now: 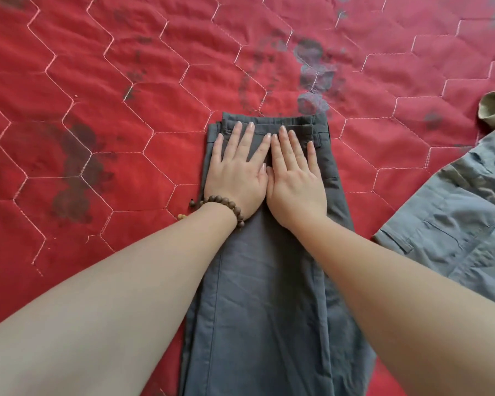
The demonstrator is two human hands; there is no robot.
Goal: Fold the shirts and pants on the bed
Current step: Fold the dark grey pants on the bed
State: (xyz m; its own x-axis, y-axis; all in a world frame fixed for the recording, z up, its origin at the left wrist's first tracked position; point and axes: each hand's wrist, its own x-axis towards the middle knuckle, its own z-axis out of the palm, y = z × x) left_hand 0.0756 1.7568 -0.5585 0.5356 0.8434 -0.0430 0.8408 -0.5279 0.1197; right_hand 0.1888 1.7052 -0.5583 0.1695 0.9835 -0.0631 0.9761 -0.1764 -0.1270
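The pants [269,281] are being pressed by the flat, open left hand [236,172] and right hand [293,178]; nothing is being gripped, so layers risk being skewed.

Red quilted cover [103,90] spans the whole surface in view. Pale stitching runs across it in a repeating hexagon pattern; the thread looks whitish-pink. Fabric lies mostly flat, with fine wrinkles inside the cells.

Dark blotches [75,170] sit left of centre, irregular in outline and spread over several cells. Grey-blue faded patches [313,78] cluster above centre, roughly in a vertical run. Smaller dark smudges are scattered toward the top edge and far right. Whether these marks are stains or worn dye cannot be told from here.

A string of brown wooden beads [226,205] circles one wrist, with a lighter bead hanging at its outer side.
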